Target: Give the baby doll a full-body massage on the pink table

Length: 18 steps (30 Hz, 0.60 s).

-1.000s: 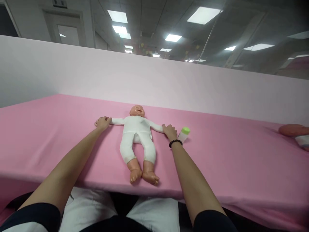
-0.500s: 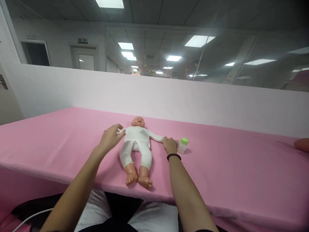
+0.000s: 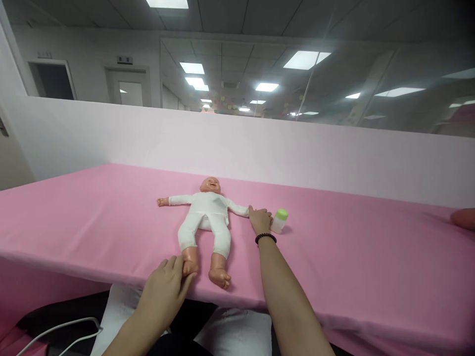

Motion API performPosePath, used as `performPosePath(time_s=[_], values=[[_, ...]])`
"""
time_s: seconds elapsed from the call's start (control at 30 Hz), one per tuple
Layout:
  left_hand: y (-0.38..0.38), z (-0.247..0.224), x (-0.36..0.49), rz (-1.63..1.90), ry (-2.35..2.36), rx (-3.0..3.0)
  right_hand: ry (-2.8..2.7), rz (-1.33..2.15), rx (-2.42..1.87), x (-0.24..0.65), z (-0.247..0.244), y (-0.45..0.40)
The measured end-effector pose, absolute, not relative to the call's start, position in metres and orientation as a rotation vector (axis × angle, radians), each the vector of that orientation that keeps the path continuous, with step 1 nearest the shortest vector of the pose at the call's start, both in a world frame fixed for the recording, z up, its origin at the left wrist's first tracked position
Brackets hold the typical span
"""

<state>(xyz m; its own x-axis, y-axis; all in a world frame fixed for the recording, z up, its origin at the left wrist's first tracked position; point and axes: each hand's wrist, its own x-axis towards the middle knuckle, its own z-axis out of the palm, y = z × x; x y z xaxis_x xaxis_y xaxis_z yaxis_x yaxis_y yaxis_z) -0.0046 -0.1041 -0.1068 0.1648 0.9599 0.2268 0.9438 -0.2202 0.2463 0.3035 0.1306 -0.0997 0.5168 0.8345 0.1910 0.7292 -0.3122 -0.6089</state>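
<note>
A baby doll (image 3: 207,210) in a white long-sleeved suit lies on its back on the pink-covered table (image 3: 85,222), its arms spread. My left hand (image 3: 162,291) is at the table's near edge, with its fingers and thumb around the doll's bare foot (image 3: 190,267). My right hand (image 3: 261,220) lies over the end of the doll's other arm and hides the doll's hand. Just beyond my right hand stands a small baby bottle (image 3: 279,221) with a green cap, close to my fingers but not held.
A pale partition (image 3: 237,148) runs along the table's far side, with glass and a ceiling of lights above it. A rounded flesh-coloured object (image 3: 463,219) sits at the right edge of view. A white cable (image 3: 59,332) lies low on the left, below the table edge.
My left hand has moved from the doll's outstretched hand down to its foot, leaving that arm free. My right hand stays on the doll's other hand, and the doll's legs have shifted slightly.
</note>
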Motion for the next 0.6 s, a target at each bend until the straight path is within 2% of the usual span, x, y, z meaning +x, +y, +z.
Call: performPosePath(time_s=[0.13,0.27,0.43,0.5,0.6], values=[[-0.118,-0.103,-0.024,0.643,2.033,2.471,-1.004,0.313,-1.984,0.296,-0.09,0.131],[-0.112,-0.091,-0.036,1.002,2.009,2.373,-0.9,0.393,-1.754,0.288,-0.075,0.137],[-0.067,-0.053,-0.035,1.529,1.598,2.287,-0.866,0.334,-1.505,0.268,-0.056,0.138],[-0.041,-0.036,-0.028,1.573,1.472,2.283,-0.982,0.216,-1.317,0.255,-0.053,0.133],[0.0,-0.023,-0.014,1.459,1.371,2.288,-1.292,0.031,-1.042,0.234,-0.059,0.125]])
